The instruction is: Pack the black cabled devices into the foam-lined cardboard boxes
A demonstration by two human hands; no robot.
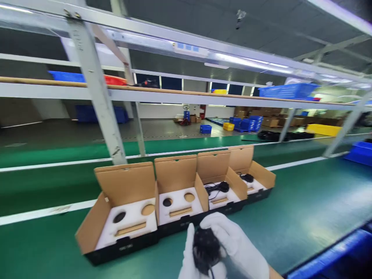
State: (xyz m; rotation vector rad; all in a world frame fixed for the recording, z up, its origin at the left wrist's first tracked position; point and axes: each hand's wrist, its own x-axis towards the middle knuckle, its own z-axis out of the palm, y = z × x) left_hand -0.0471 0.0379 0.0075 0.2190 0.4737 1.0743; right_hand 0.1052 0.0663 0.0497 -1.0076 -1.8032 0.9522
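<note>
So the black round gadget [205, 248] is a dark, blurry lump, roughly puck-shaped, with a thin black cord hanging off its bottom edge. Can't make out any more detail than that. It sits low in the middle of the view, just in front of the second open box [180, 195] from the left and above the green table [305, 209].

Both hands wear white gloves. The left hand [193, 263] cups the gadget from the left and underneath, fingers [190, 240] pointing up along its side. The right hand [235, 242] wraps over the top and right side, fingers curled onto it, so both are gripping the same thing. The right wrist runs off toward the lower right corner.

That second box has a white foam insert [178, 207] with two round cutouts and a slot.
</note>
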